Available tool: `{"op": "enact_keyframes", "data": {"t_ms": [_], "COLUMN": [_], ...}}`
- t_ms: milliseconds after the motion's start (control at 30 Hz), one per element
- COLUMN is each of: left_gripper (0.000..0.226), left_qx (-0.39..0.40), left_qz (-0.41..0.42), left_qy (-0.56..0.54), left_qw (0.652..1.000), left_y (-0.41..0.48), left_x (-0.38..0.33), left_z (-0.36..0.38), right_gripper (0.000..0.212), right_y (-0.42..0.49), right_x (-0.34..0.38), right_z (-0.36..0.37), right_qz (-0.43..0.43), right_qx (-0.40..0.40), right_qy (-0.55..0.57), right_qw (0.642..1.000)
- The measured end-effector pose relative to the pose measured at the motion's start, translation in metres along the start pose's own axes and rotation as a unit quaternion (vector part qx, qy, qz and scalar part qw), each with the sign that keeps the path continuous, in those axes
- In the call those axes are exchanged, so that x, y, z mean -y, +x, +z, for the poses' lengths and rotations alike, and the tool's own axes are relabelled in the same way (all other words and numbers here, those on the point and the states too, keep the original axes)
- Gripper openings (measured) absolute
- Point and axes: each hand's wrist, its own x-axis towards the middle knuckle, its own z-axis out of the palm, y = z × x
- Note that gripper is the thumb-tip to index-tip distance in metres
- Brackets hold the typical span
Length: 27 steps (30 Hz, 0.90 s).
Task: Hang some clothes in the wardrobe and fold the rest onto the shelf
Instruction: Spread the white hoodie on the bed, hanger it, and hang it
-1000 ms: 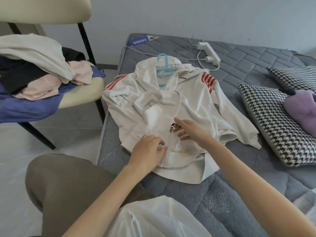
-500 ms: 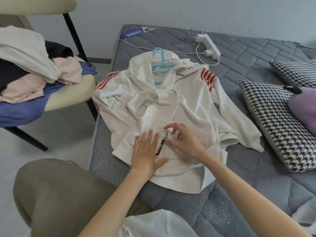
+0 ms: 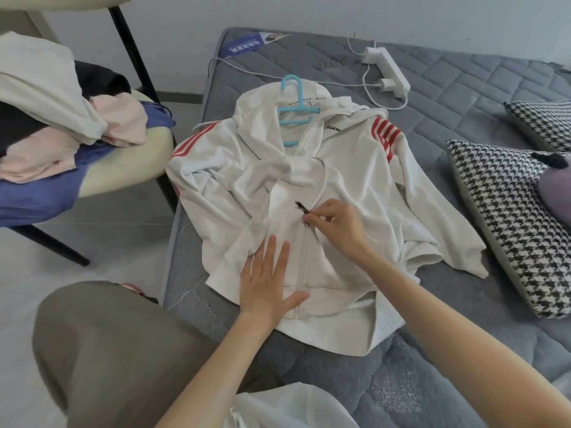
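Here, the white hooded jacket lies front up on the grey quilted mattress, spread near its left edge with its red-striped sleeves out to either side. A light blue hanger sits inside the neck, its hook poking out over the hood. The zip is joined from the hem up to about mid-chest and open above that.

Our right hand pinches the zip at the slider, fingers curled, the black pull tab sticking out just past the fingertips. Our left hand lies flat with straight fingers on the left front panel, just beside the zip, the thumb reaching across the hem band.

Beyond the hood we see a white power strip with a plug and cables. To the right lie two houndstooth cushions, a purple soft thing resting on the nearer one. To the left stands a chair heaped with a pile of clothes in white, pink, black and blue. Close to us are a knee in olive trousers and another white garment.
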Motion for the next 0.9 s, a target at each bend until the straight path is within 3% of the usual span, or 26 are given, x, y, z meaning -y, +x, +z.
{"op": "enact_keyframes", "data": {"t_ms": [200, 300, 567, 767, 900], "left_gripper": [0.099, 0.096, 0.045, 0.037, 0.037], "left_qx": [-0.007, -0.047, -0.181, -0.128, -0.092], "left_qz": [0.002, -0.008, -0.083, -0.051, -0.027], "left_qy": [-0.014, -0.036, -0.194, -0.143, -0.14], "left_qw": [1.0, 0.998, 0.961, 0.98, 0.986], "left_y": [0.002, 0.003, 0.07, 0.086, 0.071], "left_x": [0.0, -0.007, -0.049, -0.058, -0.054], "left_z": [0.001, -0.004, -0.073, -0.096, -0.1], "right_gripper": [0.01, 0.009, 0.011, 0.011, 0.01], "right_y": [0.05, 0.043, 0.033, 0.041, 0.071], "right_x": [0.014, 0.028, 0.049, 0.055, 0.058], "right_z": [-0.011, -0.012, -0.043, -0.049, -0.06], "right_qz": [0.099, 0.085, 0.048, 0.07, 0.132], "right_qx": [-0.086, -0.048, 0.025, 0.003, -0.071], "right_qy": [0.058, 0.075, 0.08, 0.136, 0.21], "right_qw": [0.99, 0.992, 0.995, 0.988, 0.966]}}
